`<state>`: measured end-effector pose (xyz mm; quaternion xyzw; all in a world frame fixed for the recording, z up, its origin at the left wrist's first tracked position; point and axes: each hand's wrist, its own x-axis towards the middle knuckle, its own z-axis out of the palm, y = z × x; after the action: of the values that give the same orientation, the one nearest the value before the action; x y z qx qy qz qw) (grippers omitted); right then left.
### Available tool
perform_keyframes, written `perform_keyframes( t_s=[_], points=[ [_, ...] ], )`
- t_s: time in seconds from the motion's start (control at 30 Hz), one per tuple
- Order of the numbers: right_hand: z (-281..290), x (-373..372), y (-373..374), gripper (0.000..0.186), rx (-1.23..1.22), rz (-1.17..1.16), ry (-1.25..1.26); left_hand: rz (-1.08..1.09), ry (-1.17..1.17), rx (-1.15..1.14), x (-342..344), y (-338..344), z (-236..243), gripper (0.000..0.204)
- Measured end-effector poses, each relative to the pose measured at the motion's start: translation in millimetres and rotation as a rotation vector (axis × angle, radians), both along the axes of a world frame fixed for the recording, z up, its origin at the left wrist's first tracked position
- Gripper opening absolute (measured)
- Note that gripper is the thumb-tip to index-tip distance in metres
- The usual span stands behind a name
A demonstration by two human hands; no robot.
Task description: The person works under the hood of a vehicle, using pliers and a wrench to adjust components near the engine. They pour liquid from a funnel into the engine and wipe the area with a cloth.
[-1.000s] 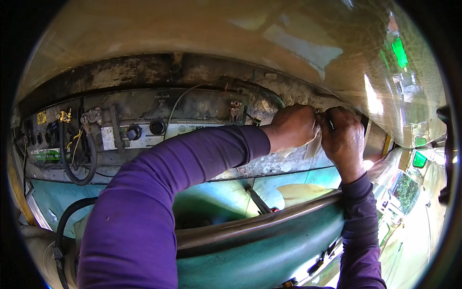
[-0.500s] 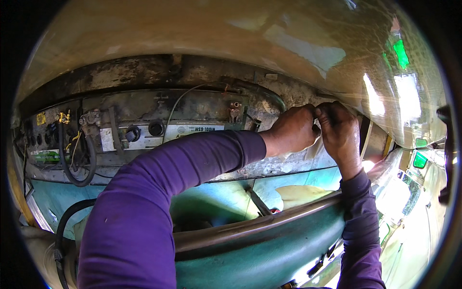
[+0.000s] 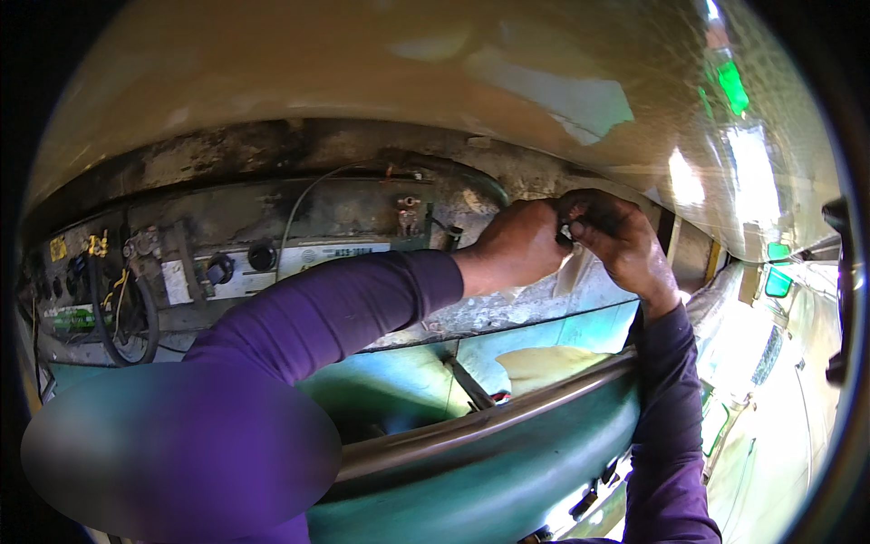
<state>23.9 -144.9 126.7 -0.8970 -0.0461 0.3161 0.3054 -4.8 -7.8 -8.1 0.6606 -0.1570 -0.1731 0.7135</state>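
My left hand (image 3: 518,243) and my right hand (image 3: 623,243) meet over the right end of the battery bay. Their fingers are closed and pinched together around a small dark piece with a shiny spot (image 3: 566,230), too covered to name. Below the fingers hangs a pale strip (image 3: 571,274), like paper or cloth. Just left of my hands stands a battery (image 3: 335,204) with a corroded terminal clamp (image 3: 408,216) and round black caps. A thick dark cable (image 3: 489,184) curves along the back toward my left hand; its end is hidden.
Another battery with a yellow-marked terminal (image 3: 97,245) and a looped black cable (image 3: 149,313) stands at the left. A brown panel (image 3: 362,63) hangs overhead. Nearer me runs a metal rail (image 3: 489,422) above a green panel (image 3: 507,471). Bright light enters at right.
The view has shifted a little, so the batteries and my hands sit further left. My right hand's fingers have turned, and a bit of the small piece shows between both hands.
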Motion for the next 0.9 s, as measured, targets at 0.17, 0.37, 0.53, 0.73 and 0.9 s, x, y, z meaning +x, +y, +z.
perform_keyframes(
  t_s=[0.17, 0.37, 0.53, 0.73, 0.9],
  points=[
    [-4, -1, 2, 0.024, 0.038, -0.108, 0.012, 0.015, 0.017, -0.081, 2, 3, 1, 0.038],
    [-11, -4, 11, 0.025, -0.022, -0.148, -0.128, 0.086, 0.031, -0.168, 4, 0, -7, 0.033],
    [-11, -7, 25, 0.022, -0.148, -0.174, -0.252, 0.149, 0.057, -0.127, -3, -4, -8, 0.034],
    [-13, -12, 31, 0.018, -0.13, -0.081, -0.328, 0.188, 0.107, -0.227, -10, -11, -12, 0.042],
    [-23, -12, 24, 0.02, -0.027, -0.105, -0.335, 0.183, 0.105, -0.274, -10, -13, -16, 0.041]
  ],
)
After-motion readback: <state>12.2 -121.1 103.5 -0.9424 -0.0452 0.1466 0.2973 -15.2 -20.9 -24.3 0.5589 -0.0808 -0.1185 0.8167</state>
